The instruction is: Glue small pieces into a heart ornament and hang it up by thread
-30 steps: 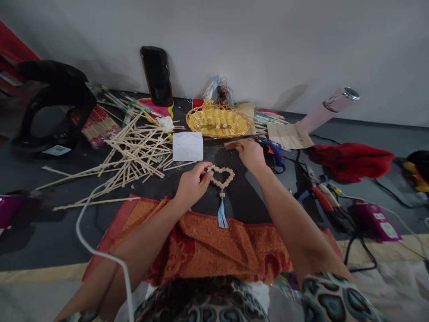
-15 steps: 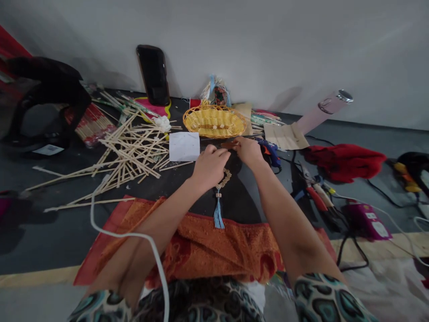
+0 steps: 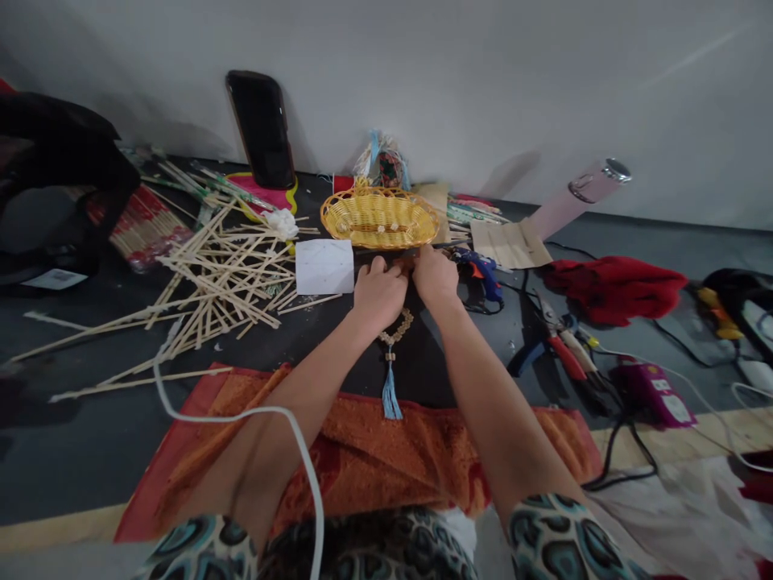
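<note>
At twelve o'clock from the person's lap, just short of the yellow basket (image 3: 379, 218), the left hand (image 3: 378, 290) and the right hand (image 3: 433, 276) rest knuckle to knuckle on the dark mat (image 3: 423, 366). Both are curled, fingers tucked down; whether they pinch anything I cannot tell, since the backs of the hands hide the fingertips. The bead ornament (image 3: 395, 331) lies partly under them, its lower beads and blue tassel (image 3: 390, 397) trailing towards six o'clock, the tassel tip touching the orange towel (image 3: 386, 455).

The risk, as I judge it: a pull by either hand could drag the beads out of shape. At three o'clock the blue glue gun (image 3: 477, 268) lies just beside the right hand, so a sideways sweep may knock it. At nine o'clock the loose bamboo sticks (image 3: 223, 274) could catch the left forearm.
</note>
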The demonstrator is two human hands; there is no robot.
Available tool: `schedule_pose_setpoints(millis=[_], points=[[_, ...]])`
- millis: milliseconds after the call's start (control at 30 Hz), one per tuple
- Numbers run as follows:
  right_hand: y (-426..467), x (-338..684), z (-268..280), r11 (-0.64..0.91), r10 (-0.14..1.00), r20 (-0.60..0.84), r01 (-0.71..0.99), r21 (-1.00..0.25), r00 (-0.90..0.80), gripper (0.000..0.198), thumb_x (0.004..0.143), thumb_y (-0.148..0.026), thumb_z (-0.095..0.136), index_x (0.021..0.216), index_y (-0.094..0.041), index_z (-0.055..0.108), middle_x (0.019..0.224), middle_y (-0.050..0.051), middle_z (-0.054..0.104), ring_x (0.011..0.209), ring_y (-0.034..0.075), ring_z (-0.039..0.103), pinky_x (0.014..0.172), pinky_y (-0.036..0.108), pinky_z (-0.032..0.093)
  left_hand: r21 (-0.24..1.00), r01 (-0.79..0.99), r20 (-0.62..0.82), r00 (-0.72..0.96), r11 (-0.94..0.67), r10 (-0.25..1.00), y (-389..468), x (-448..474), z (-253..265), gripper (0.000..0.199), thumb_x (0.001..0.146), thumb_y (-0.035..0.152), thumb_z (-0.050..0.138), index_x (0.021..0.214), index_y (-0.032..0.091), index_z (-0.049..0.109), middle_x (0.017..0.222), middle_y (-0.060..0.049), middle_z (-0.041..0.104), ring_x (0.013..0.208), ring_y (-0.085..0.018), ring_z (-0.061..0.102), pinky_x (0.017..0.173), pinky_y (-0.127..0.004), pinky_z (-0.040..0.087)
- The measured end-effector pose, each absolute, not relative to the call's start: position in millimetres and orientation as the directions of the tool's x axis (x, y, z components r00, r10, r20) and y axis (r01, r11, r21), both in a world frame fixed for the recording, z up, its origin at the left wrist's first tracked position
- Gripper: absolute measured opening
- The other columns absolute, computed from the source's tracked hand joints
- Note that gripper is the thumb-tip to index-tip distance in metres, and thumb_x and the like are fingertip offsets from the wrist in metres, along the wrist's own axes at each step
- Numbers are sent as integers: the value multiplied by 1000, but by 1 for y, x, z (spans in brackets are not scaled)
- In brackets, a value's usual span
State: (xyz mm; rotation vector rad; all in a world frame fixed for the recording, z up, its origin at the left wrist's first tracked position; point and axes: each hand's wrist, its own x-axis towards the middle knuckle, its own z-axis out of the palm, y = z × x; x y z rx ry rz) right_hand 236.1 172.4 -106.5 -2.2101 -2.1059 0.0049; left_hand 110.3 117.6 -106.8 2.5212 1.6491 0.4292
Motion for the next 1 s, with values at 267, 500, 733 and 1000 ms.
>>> schedule_pose_setpoints(millis=[267,500,733,1000], points=[[175,231,-104,-83,995,43,995,-59,85,28,94,-18,40,111,-5,58,102,24,69,95,31,69,79,38,53,224,904,178,329,-364,927,116,113,-106,32,92,17,43,112,22,66,117,-10,66,109,-32,43,84,-49,37],[161,258,-100,14,998,60,995,-99,-8,27,94,-22,42,106,-15,65,103,17,71,98,29,67,83,37,49,257,897,182,319,-359,930,116,113,-108,36,88,14,48,119,24,62,118,-9,66,108,-33,44,85,-50,36],[166,254,-99,82,994,82,996,-46,-78,29,94,-26,46,104,-15,70,100,17,72,94,30,68,81,39,50,273,888,193,326,-370,925,116,113,-108,32,86,15,54,115,22,63,117,-9,66,109,-35,44,85,-51,35],[182,237,-94,85,996,12,994,68,-87,31,91,-11,43,105,-8,70,95,22,72,93,29,68,80,41,52,278,896,189,302,-346,934,115,112,-105,40,90,11,42,122,23,62,117,-9,67,108,-34,44,84,-51,34]])
